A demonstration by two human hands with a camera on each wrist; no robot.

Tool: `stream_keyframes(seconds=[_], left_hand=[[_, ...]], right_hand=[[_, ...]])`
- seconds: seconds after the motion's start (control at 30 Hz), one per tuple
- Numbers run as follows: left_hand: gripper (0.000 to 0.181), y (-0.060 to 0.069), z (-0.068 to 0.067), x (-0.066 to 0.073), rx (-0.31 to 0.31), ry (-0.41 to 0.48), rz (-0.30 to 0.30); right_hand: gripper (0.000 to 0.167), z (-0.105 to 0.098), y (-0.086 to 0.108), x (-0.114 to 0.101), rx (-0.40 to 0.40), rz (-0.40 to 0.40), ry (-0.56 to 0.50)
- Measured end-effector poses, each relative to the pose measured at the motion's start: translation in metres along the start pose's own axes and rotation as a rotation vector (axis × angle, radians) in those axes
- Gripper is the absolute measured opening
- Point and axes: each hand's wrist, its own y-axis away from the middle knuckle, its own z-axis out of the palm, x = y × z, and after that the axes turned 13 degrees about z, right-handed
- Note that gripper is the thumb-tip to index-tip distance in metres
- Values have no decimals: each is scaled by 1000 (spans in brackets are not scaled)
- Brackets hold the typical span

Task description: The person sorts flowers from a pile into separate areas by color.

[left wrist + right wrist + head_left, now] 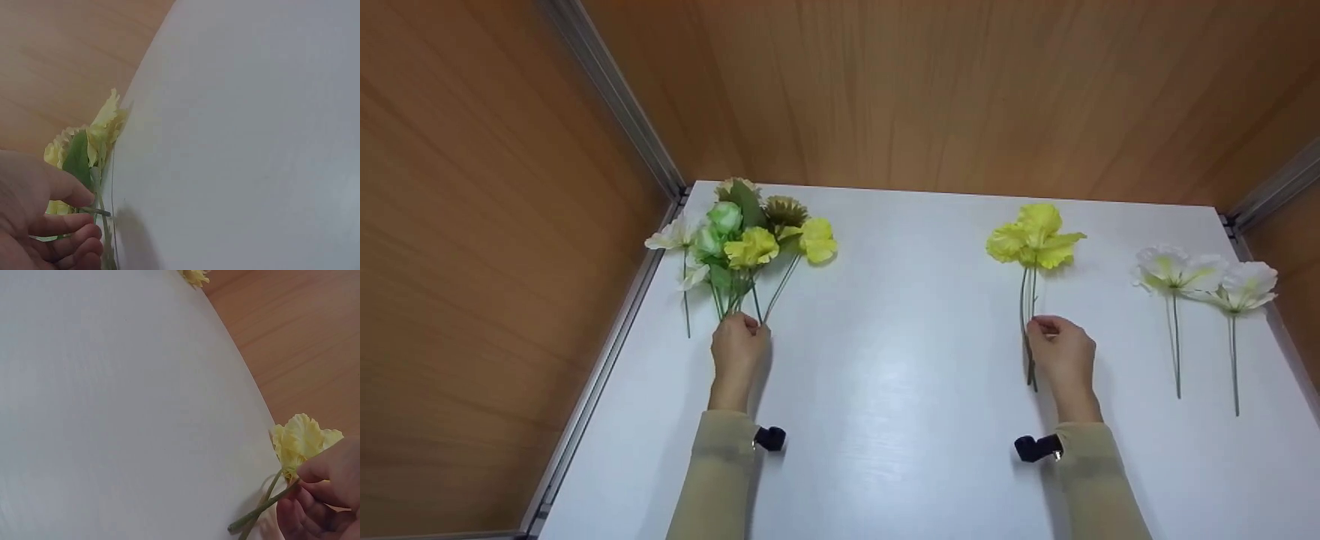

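Note:
At the left, my left hand (pixel 739 349) pinches a green stem (pixel 100 211) between thumb and forefinger, its cut end poking out in the left wrist view. Above that hand fans a bunch of artificial flowers: pale green roses (pixel 725 217), yellow flowers (pixel 751 248), brownish-green blooms (pixel 786 211) and a dark green leaf (pixel 748 202). How many of its stems the hand grips is hidden. On the right side, my right hand (pixel 1063 352) pinches a yellow flower (pixel 1039 238) by its stem; a second stem crosses it in the right wrist view.
Two white flowers (pixel 1245 285) lie at the table's right, stems toward me. Another white flower (pixel 675 234) lies at the left edge. Wooden panels (pixel 870 90) border the white table (pixel 877 360) at the back and sides.

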Motion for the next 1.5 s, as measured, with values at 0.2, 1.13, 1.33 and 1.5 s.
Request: stream_keyframes(seconds=[0.2, 1.13, 1.33, 1.5], left_hand=[[11, 7, -7, 13, -82, -54, 33], [12, 33, 14, 48, -92, 569, -217], [14, 43, 31, 77, -147, 680, -160], [11, 52, 46, 101, -194, 712, -113]], right_hand=[[32, -2, 3, -2, 14, 5, -12], [32, 27, 40, -40, -165, 25, -192], [32, 47, 53, -48, -241, -28, -232], [31, 63, 63, -56, -300, -27, -237]])
